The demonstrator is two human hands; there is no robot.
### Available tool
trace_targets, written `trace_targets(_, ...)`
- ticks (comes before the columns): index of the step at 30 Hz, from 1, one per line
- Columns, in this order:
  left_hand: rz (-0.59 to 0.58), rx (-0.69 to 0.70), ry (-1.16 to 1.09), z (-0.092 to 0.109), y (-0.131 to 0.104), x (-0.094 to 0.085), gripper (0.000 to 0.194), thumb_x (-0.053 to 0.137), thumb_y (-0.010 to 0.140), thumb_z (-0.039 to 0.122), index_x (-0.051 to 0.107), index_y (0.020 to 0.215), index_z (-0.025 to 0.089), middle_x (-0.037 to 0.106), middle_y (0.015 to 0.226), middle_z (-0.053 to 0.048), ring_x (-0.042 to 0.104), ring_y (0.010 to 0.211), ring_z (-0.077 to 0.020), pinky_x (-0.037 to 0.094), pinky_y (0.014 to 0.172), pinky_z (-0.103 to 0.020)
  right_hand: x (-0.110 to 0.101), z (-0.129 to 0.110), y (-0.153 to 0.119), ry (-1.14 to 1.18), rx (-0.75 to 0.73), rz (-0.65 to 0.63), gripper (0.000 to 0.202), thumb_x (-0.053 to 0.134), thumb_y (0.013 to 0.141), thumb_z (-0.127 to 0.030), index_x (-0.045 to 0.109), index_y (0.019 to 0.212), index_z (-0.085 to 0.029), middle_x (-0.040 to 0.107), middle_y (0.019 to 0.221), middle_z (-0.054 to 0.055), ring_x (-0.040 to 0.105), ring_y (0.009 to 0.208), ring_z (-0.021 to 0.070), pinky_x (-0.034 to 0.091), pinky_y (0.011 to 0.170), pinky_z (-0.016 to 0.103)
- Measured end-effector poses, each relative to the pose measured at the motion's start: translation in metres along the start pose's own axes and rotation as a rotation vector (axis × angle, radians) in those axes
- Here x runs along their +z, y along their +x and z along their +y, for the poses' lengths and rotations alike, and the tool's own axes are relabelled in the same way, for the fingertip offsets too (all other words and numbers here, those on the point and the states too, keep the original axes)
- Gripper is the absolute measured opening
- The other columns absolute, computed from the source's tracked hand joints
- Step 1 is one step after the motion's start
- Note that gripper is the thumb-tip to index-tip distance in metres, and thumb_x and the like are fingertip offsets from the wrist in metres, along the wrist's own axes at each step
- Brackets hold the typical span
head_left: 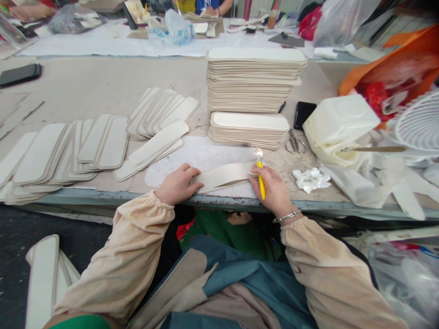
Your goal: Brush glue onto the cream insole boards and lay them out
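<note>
A pale, bowed strip [226, 174] with rounded ends lies on white paper at the table's front edge, over another piece of its kind. My left hand [181, 183] pinches its left end between thumb and fingers. At the other end, my right hand [272, 188] grips a yellow-handled brush [261, 179] whose tip is coated in white paste. The same hand's fingers also touch the strip's right end. Behind the strip stands a short stack of similar strips [250, 122], with a taller stack [255, 73] in back of it.
Fanned piles of strips [103, 141] cover the table's left side. To the right are scissors [295, 144], a black phone-like object [304, 114], a white jug [339, 119], a crumpled white wad [311, 179] and a white basket [420, 121]. Another person's hand [211, 11] shows across the table.
</note>
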State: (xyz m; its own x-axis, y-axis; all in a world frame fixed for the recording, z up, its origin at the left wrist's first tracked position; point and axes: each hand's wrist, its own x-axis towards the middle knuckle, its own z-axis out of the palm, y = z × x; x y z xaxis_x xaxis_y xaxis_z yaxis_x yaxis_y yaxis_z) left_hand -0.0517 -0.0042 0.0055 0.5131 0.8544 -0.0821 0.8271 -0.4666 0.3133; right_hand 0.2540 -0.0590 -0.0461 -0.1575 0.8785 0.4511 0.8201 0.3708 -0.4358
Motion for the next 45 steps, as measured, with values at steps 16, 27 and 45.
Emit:
trace_targets(16,0.000,0.007,0.007,0.001,0.001,-0.001,0.036,0.053,0.085,0.045,0.058,0.110,0.019,0.054,0.100,-0.006,0.058,0.076,-0.0174,0.048,0.074,-0.032,0.000,0.000,0.000,-0.013,-0.012,-0.005,0.024,0.055,0.090,-0.028,0.055,0.113,-0.018,0.064,0.113,0.011,0.055,0.112,0.0258,0.046,0.098,0.042)
trace_targets(27,-0.003,-0.013,-0.025,0.001,0.001,0.000,0.034,0.055,0.084,0.043,0.060,0.108,0.019,0.054,0.100,-0.005,0.058,0.076,-0.0170,0.047,0.073,-0.031,0.000,0.000,0.001,-0.015,-0.014,0.000,0.024,0.054,0.091,-0.027,0.056,0.113,-0.019,0.064,0.114,0.011,0.055,0.113,0.0259,0.046,0.098,0.043)
trace_targets(45,-0.028,-0.090,-0.102,0.004,0.003,-0.006,0.028,0.062,0.080,0.037,0.061,0.102,0.020,0.055,0.097,-0.003,0.056,0.076,-0.0153,0.045,0.072,-0.029,-0.012,-0.017,0.008,0.019,-0.053,0.076,0.024,0.057,0.089,-0.025,0.054,0.113,-0.020,0.063,0.119,0.011,0.055,0.114,0.0241,0.042,0.102,0.043)
